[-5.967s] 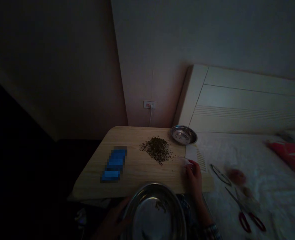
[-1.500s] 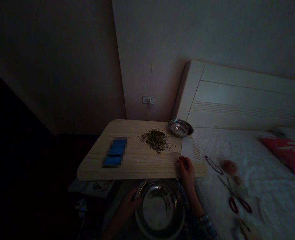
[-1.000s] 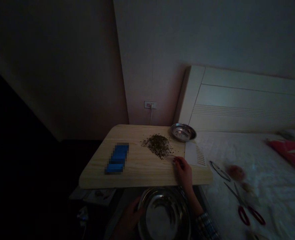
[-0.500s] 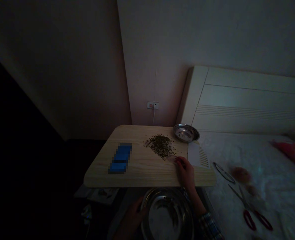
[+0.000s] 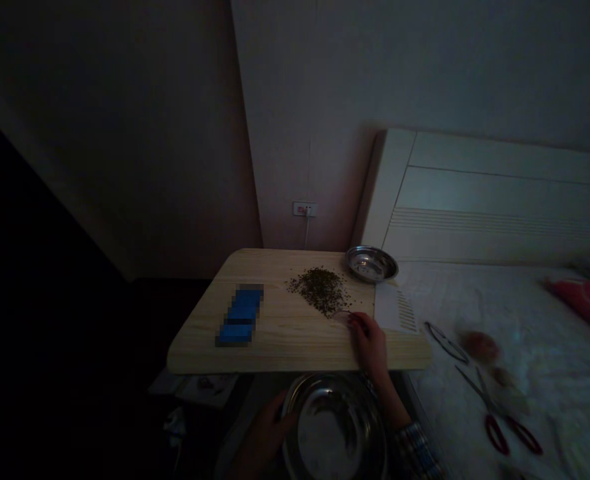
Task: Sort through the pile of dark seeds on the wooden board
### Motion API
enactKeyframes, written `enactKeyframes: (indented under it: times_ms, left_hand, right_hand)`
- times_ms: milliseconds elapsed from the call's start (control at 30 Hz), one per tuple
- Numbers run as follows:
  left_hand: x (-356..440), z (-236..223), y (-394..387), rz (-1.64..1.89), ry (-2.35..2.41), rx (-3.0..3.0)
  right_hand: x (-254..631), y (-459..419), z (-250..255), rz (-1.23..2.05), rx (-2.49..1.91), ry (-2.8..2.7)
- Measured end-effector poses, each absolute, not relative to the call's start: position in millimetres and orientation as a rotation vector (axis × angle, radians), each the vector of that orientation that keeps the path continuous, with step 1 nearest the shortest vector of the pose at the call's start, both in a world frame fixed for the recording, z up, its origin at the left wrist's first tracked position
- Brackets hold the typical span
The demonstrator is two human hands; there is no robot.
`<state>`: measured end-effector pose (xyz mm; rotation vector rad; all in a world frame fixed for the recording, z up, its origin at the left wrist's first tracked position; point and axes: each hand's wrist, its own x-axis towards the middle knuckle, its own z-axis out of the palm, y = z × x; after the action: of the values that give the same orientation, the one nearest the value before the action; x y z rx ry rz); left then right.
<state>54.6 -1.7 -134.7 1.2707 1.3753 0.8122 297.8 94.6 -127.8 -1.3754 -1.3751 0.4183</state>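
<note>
My left hand [image 5: 267, 430] is closed on the left rim of a large shiny metal basin [image 5: 329, 440], which is held below the table's front edge. My right hand [image 5: 371, 339] rests over the table, its fingers pinched on a small clear, thin-rimmed piece [image 5: 342, 316]; its exact kind is too dim to tell. That piece touches the near edge of a spread pile of small dark grains [image 5: 319, 288]. The pile lies on the light wooden table [image 5: 295, 350]. Behind it and to the right stands a smaller metal bowl [image 5: 372, 265].
A pixelated blue object [image 5: 242, 315] lies on the table's left part. A pale striped sheet [image 5: 395, 308] sits at its right edge. On the white bed [image 5: 525, 320] are red-handled scissors [image 5: 495, 413], a dark-rimmed oval item [image 5: 447, 341] and a reddish thing [image 5: 479, 345]. A wall socket [image 5: 305, 209] is behind.
Very little differs: the view has shifted slightly. Both hands keep their places, the left at the basin and the right at the near edge of the pile.
</note>
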Motion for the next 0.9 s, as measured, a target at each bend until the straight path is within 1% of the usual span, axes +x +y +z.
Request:
enactKeyframes:
  times_ms: [400,667,900]
  left_hand:
    - [55,-128,-3,0.813,1.365,1.282]
    - [56,-119,-3,0.789,1.384,1.269]
    - [57,-126,-1,0.829,1.338,1.220]
  right_hand:
    - [297,98,-123,0.543,-1.326,-1.282]
    - [297,97,-126,0.501,-1.349,-1.317]
    - [295,98,-122,0.502,-1.337,-1.319]
